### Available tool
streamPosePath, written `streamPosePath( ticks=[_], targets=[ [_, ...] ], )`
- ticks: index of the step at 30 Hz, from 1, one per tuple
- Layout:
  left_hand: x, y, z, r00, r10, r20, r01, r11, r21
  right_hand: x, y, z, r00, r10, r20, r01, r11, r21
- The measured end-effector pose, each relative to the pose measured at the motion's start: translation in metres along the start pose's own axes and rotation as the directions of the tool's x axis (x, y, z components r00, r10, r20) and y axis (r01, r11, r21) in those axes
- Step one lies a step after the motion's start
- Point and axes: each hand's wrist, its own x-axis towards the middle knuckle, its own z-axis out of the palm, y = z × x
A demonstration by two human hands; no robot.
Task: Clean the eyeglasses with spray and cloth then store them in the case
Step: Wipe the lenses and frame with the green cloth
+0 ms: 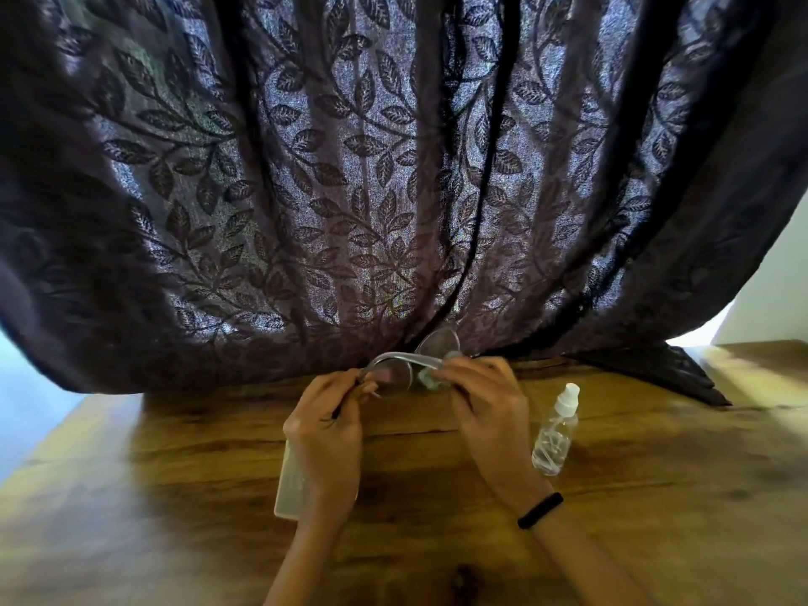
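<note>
Above the wooden table, left hand pinches eyeglasses; right hand presses cloth.

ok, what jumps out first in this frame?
The dark leaf-patterned curtain fills the upper frame, backlit, draping onto the far edge of the wooden table. Below centre, the left hand holds the glasses while the right hand presses a pale cloth to them. A clear spray bottle stands just right of the right hand, and a pale case lies partly under the left wrist.
</note>
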Motion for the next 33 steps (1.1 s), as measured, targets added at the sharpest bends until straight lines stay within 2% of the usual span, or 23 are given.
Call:
streamPosePath(
  ticks=[3,7,11,15,19,23,27,33],
  targets=[
    [-0.002,-0.004,-0.002,1.0,0.014,0.009,-0.014,1.0,0.003,0.012,0.011,-0.01,0.991,0.119,-0.062,-0.119,0.993,0.017],
    [-0.008,-0.005,0.001,0.999,-0.027,0.029,0.028,1.0,-0.007,0.02,0.019,-0.007,0.986,0.166,0.024,-0.165,0.985,-0.051],
    [-0.008,0.0,0.006,0.998,-0.059,0.011,0.059,0.997,-0.058,0.015,0.019,0.001,0.988,0.125,0.085,-0.107,0.976,-0.189],
    [-0.004,0.001,0.005,0.992,-0.11,-0.054,0.106,0.992,-0.07,0.007,0.016,0.002,0.974,0.017,0.226,0.031,0.977,-0.209],
    [-0.002,0.0,0.004,0.992,-0.086,-0.097,0.079,0.994,-0.081,0.003,0.016,-0.007,0.946,-0.078,0.313,0.161,0.956,-0.247],
    [-0.005,-0.003,0.005,0.99,-0.112,-0.084,0.104,0.99,-0.096,0.005,0.02,-0.013,0.962,-0.022,0.274,0.119,0.932,-0.342],
    [-0.006,-0.005,0.005,0.989,-0.134,-0.063,0.128,0.987,-0.097,0.007,0.019,-0.009,0.945,0.033,0.325,0.053,0.966,-0.253],
    [-0.003,0.002,0.005,0.99,-0.12,-0.068,0.112,0.987,-0.117,0.007,0.013,-0.001,0.931,-0.044,0.363,0.099,0.986,-0.133]
  ],
)
